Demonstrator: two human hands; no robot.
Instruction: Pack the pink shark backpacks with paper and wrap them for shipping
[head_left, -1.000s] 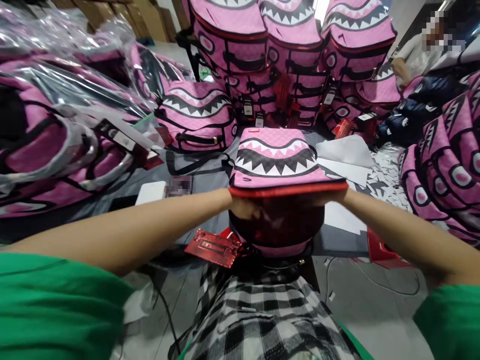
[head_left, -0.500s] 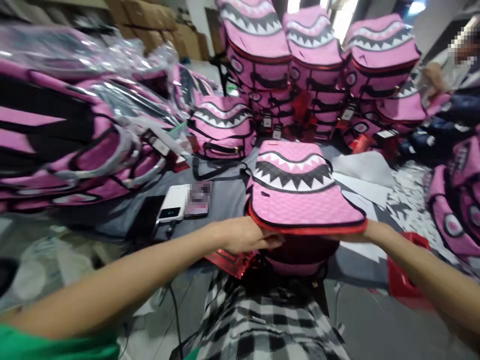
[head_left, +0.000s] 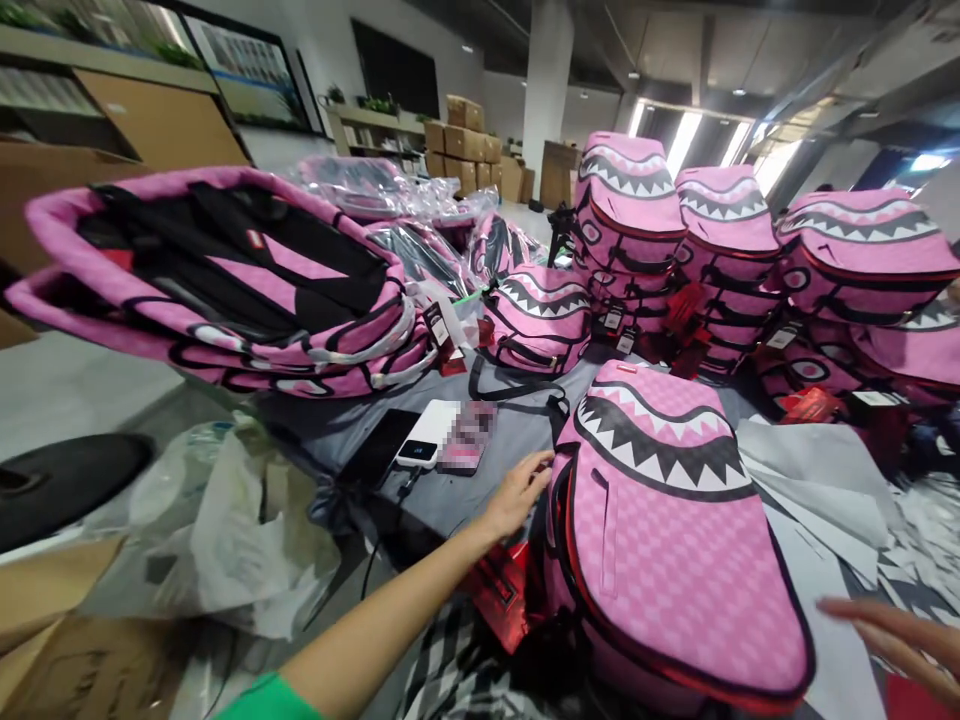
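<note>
A pink backpack (head_left: 660,540) with a shark-mouth print lies on the grey table (head_left: 450,490) in front of me, its red-trimmed edge toward me. My left hand (head_left: 517,492) rests against the backpack's left side, fingers loosely bent and apart, holding nothing. Off the backpack, at the lower right, my right hand (head_left: 900,640) hovers with its fingers stretched out flat and empty. A red hang tag (head_left: 501,598) lies under the backpack's left edge.
Stacks of the same pink backpacks (head_left: 720,250) stand at the back and lie piled at the left (head_left: 225,280). A white power bank (head_left: 427,447) and a phone (head_left: 466,450) lie on the table. White paper sheets (head_left: 825,480) sit right; plastic bags (head_left: 240,540) left.
Both hands let go of the backpack's raised flap, which now lies down. The right hand pulled away to the lower right. The camera tilted up and left.
</note>
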